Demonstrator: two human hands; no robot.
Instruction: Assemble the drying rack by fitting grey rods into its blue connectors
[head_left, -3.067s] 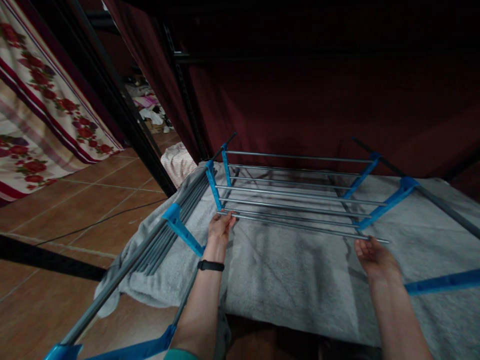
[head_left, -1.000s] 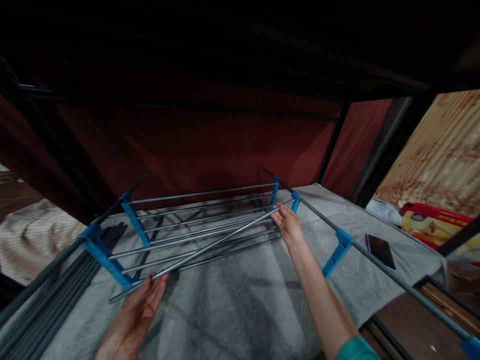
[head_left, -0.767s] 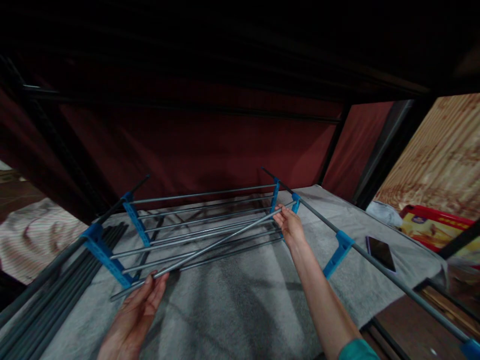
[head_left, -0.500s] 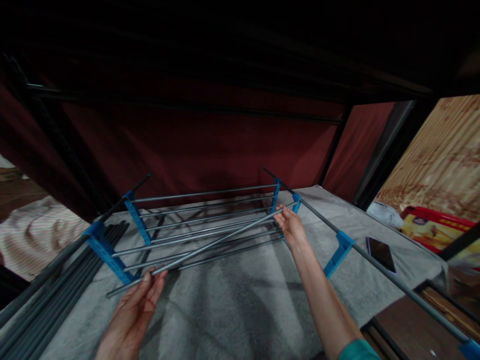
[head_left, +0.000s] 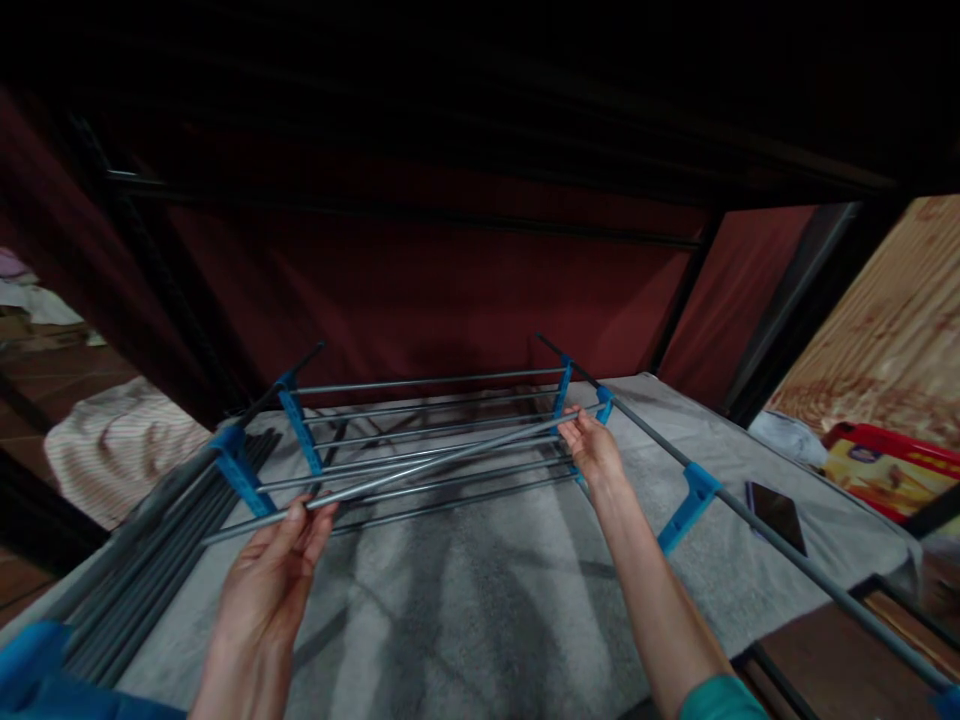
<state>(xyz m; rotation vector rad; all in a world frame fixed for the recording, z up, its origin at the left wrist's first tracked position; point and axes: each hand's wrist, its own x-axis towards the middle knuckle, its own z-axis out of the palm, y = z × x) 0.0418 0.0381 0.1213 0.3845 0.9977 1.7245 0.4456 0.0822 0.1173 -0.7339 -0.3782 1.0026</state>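
A long grey metal tube (head_left: 420, 464) slants across the rack frame, held in both hands. My left hand (head_left: 281, 560) pinches it near its left end, which sticks out past the fingers. Near the tube's right end, my right hand (head_left: 592, 447) grips it beside a blue plastic bracket (head_left: 604, 402). The rack (head_left: 435, 381) lies on its side, with several crossbars joining blue brackets on both sides. Another blue bracket (head_left: 244, 470) stands close behind the tube's left end. A further blue bracket (head_left: 688, 508) on the right side pole carries no crossbar.
Several loose grey tubes (head_left: 169, 545) lie bundled at the left on the grey cloth (head_left: 450, 620). A phone (head_left: 777, 516) rests on the cloth at the right, near a red and yellow package (head_left: 892, 470). Dark metal posts (head_left: 802, 300) and a dark red curtain (head_left: 450, 290) enclose the back.
My left hand has raised the tube's left end, bringing it closer to the left bracket. The right hand stays near the right bracket. The view has turned slightly left.
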